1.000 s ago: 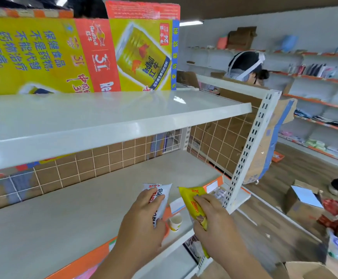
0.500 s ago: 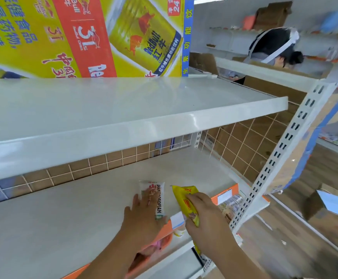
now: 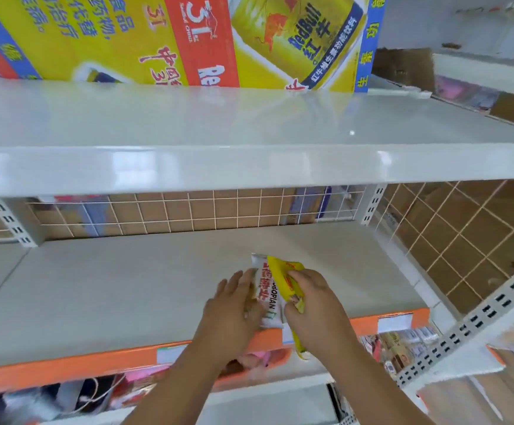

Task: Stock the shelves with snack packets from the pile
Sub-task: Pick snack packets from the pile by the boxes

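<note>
While both hands work low down, just right of frame centre, the relation that matters is yellow against white. White packet (image 3: pixel 265 294) looks to lie flat on the middle shelf (image 3: pixel 121 289), close behind the orange price strip (image 3: pixel 65 368), long axis front-to-back, i.e. bottom-to-top in frame. Left hand (image 3: pixel 234 314) is on its left edge, fingers near straight, pressing or steadying, not wrapped; thumb not visible. Right hand (image 3: pixel 314 305) has its fingers curled round the yellow packet (image 3: pixel 281 269), which runs roughly parallel to the white one and overlaps its right side. Top end pokes out above the knuckles, bottom end hangs below the shelf lip. Bare shelf sits just right of white, and the right hand is the nearer one. My read: next step is to lay yellow down beside white, not on top. Can't tell whether yellow rests on white or hovers over it; blur smears the print on both. Pile is out of view. Lower-shelf stock (image 3: pixel 403 345) at lower right is too blurred to identify, and the Red Bull carton (image 3: pixel 188 35) at frame top is cut off.
</note>
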`<state>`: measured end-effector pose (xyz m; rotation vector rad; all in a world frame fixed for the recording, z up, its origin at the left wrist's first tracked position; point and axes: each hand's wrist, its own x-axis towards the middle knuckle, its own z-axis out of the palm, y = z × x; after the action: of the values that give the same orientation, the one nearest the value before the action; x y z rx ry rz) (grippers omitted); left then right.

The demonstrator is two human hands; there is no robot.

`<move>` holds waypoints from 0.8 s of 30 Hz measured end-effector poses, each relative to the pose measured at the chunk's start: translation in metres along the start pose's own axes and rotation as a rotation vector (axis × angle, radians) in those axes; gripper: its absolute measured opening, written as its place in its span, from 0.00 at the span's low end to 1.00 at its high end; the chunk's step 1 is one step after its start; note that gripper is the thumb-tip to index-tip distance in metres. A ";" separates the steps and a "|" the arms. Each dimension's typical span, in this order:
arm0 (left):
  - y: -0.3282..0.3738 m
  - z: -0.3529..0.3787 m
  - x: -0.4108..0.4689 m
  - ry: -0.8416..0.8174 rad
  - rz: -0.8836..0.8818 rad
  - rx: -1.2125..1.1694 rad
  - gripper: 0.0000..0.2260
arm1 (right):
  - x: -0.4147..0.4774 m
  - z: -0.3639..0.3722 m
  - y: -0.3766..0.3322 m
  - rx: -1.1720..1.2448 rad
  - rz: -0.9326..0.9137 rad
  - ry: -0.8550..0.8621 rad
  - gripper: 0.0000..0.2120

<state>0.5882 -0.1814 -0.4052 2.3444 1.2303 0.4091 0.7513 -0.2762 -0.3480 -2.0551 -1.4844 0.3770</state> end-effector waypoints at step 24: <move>-0.081 -0.076 -0.009 0.090 -0.105 0.236 0.39 | 0.048 0.086 -0.061 -0.488 0.079 -0.147 0.34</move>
<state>0.4923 -0.1291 -0.3829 2.4648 1.5102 0.3541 0.6751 -0.1942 -0.3756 -2.5162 -1.7159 0.2123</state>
